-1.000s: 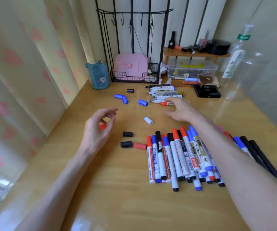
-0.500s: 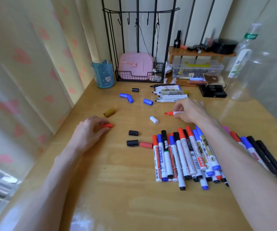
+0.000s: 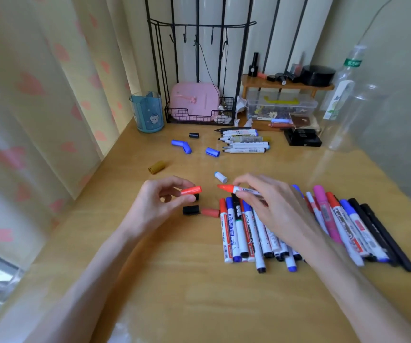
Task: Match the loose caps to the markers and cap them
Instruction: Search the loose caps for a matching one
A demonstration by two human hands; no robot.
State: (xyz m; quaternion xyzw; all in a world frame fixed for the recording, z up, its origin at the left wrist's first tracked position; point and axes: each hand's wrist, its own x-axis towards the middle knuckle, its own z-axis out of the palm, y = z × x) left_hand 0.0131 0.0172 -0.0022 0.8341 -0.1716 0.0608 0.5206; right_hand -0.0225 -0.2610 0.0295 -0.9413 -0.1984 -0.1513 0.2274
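The left hand (image 3: 157,204) pinches a red cap (image 3: 191,190) between thumb and fingertips. The cap is a smooth, glossy cylinder with its open end turned toward the right hand (image 3: 268,201). That hand grips a red marker (image 3: 234,189) by its white printed barrel, fingers curled over it. The marker's bare, cone-shaped tip points at the cap across a small gap. Both are held level, clear of the worktop (image 3: 199,293), a glossy wood-grain surface.

The marker hovers over the far left corner of the pile (image 3: 249,233). The pile is a bank of capped plastic markers lying side by side. Most have white labelled barrels with red, blue or black caps; one is pink, and slim all-black ones lie at its right edge.

Just left of the pile lies a dull red cap (image 3: 210,212), end to end with a black cap (image 3: 191,209). A second black cap (image 3: 197,197) beyond them is partly hidden by the left thumb. Just beyond the pile's left end lies a short white cap (image 3: 221,177), and farther left of that an ochre cap (image 3: 156,167).

Well beyond the pile is a row of uncapped markers (image 3: 244,142), tips pointing left. Beyond the pile and to its left lie three blue caps (image 3: 212,152), two of them touching at an angle, and a small black cap (image 3: 194,135).
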